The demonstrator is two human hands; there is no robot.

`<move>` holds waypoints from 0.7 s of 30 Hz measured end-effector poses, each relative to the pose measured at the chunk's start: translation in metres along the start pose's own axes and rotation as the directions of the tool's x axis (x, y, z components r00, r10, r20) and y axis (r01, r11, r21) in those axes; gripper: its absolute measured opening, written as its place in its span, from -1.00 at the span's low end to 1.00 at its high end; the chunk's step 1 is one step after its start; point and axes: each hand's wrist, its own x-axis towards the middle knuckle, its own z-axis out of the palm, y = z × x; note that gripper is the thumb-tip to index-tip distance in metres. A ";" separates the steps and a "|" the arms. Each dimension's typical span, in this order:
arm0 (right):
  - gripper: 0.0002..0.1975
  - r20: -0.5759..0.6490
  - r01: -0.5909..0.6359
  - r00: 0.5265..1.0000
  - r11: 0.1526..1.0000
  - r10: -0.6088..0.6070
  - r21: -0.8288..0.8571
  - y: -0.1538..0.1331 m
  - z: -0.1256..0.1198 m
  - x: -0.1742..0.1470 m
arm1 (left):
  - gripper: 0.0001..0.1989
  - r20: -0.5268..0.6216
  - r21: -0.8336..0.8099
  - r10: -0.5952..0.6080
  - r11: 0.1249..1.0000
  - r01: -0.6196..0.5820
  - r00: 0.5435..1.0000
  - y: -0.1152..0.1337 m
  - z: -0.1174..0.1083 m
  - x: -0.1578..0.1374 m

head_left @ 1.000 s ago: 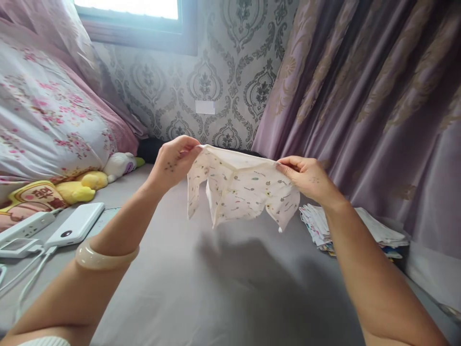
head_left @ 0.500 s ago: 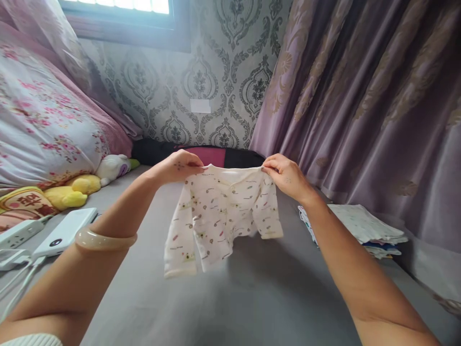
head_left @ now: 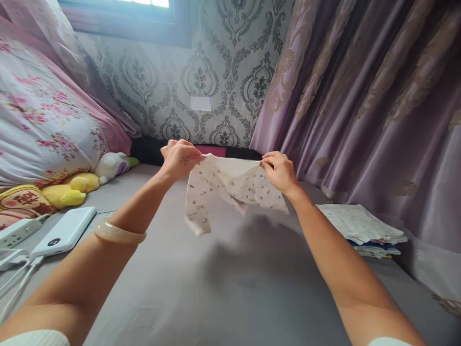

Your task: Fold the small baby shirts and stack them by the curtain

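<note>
Printed shirt (head_left: pixel 234 179): blurred, with print too small to read
Window (head_left: pixel 144 9): cut off by the top edge
Power strip (head_left: pixel 16 232): cut off at left
Folded stack (head_left: pixel 363 222): partly hidden behind the right forearm (head_left: pixel 333 250)
Black-and-pink thing (head_left: pixel 211 151): partly hidden behind the left hand (head_left: pixel 180 159)

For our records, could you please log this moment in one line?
left hand: holds shirt; right hand: holds shirt; shirt: hangs above grey sheet; folded cloth stack: on grey sheet

Patterned wall (head_left: pixel 230 72), purple curtain (head_left: pixel 353 96), apparently daylit window (head_left: pixel 126 19).
</note>
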 end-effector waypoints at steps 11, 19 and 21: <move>-0.66 0.355 -0.310 0.921 0.855 0.161 0.417 -0.022 -0.024 -0.006 | -0.71 0.255 -0.056 -0.114 0.990 0.133 0.960 0.017 -0.019 0.000; -0.63 0.389 -0.345 0.907 0.810 0.158 0.475 -0.016 -0.032 -0.005 | -0.67 0.475 -0.220 -0.095 0.950 0.223 0.875 0.025 -0.018 -0.004; -0.62 0.429 -0.330 0.899 0.786 0.092 0.523 -0.014 -0.030 -0.005 | -0.65 0.494 -0.264 -0.070 0.937 0.227 0.867 0.027 -0.014 -0.005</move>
